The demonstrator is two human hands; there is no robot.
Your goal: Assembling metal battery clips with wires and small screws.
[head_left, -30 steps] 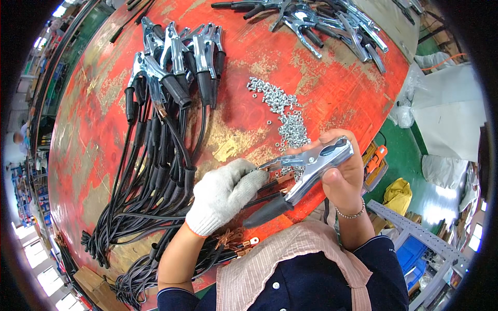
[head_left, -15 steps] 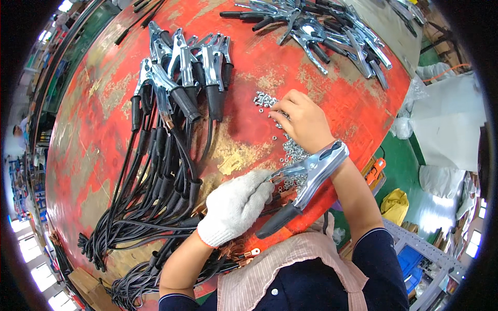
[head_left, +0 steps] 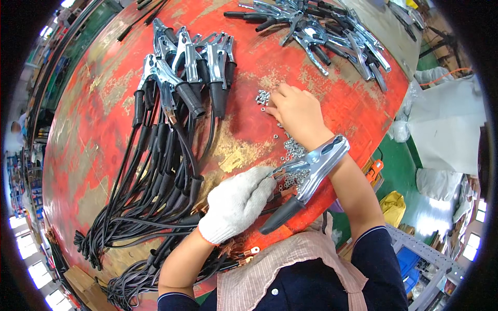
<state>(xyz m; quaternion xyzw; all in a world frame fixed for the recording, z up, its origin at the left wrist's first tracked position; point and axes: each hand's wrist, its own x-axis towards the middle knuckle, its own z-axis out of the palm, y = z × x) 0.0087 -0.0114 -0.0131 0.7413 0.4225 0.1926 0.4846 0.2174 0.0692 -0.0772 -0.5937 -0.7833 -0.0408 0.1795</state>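
Note:
My left hand (head_left: 236, 205), in a white knitted glove, is closed on the end of one handle of a silver spring clamp (head_left: 322, 167). The clamp's jaws point up and right, over my right forearm; its other handle has a black sleeve (head_left: 282, 216). A copper-coloured piece shows by the gloved fingertips. My bare right hand (head_left: 301, 116) has its fingers curled together beside a small heap of bolts (head_left: 262, 97). What its fingertips hold, if anything, is hidden. Loose small nuts (head_left: 294, 149) lie scattered below that hand, partly covered by the clamp.
On the worn red table (head_left: 249, 67), several finished-looking clamps (head_left: 192, 65) with black cables (head_left: 155, 192) lie to the left. More loose clamps (head_left: 316, 33) are heaped at the far right. Copper lugs (head_left: 253, 251) lie near my apron, by the table's near edge.
My right hand has shifted slightly up and to the left over the bolts, with its fingers more curled in. My left hand keeps hold of the clamp, almost in place.

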